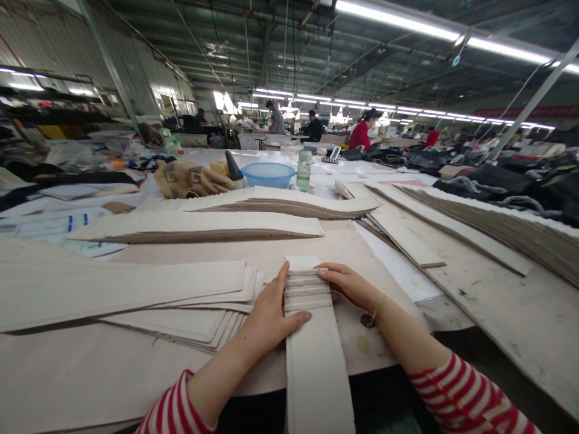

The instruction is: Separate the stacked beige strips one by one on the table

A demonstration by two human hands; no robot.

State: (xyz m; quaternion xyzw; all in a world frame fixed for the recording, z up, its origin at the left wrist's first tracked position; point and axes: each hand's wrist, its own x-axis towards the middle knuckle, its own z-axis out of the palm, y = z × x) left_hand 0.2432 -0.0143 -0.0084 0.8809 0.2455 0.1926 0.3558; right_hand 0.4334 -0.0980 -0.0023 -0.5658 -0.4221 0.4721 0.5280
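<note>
A small stack of long cream strips (pixel 316 355) lies lengthwise in front of me, its far ends staggered like steps, its near end hanging over the table edge. My left hand (pixel 271 313) rests against the stack's left side, fingers stretched along it and thumb laid across the top strip. My right hand (pixel 350 284) lies flat at the right side of the staggered ends, fingertips touching them. Both arms wear red and white striped sleeves.
A fanned pile of cream strips (pixel 136 295) lies to the left, with more long fanned piles (pixel 203 226) behind and at the right (pixel 497 232). A blue bowl (pixel 268 174), a green bottle (pixel 303 170) and a patterned bundle (pixel 190 179) stand farther back. Several people work in the distance.
</note>
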